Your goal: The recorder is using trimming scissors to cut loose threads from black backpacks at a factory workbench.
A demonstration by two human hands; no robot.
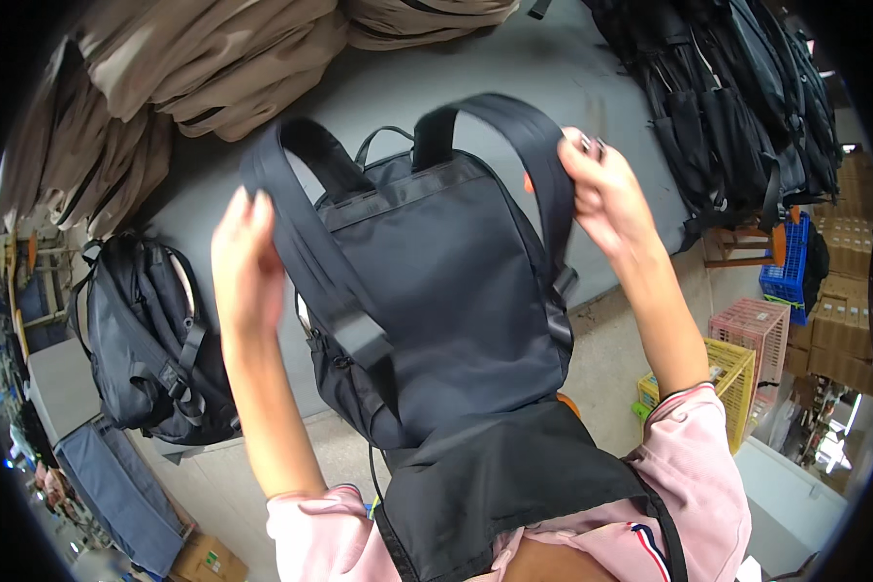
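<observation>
Backpack (436, 291), dark and plain, is right between our two hands, with its bottom end close to our black apron (504, 475). Our left hand (247, 257) pinches the left strap (310, 242) by its outer edge, and that hand looks a bit blurry. Our right hand (606, 194) is closed around the right strap (529, 136), and one fingertip peeks out inside its loop. Both straps bend up high. Another black bag (150, 335) sits left of our left hand, well apart from our right.
</observation>
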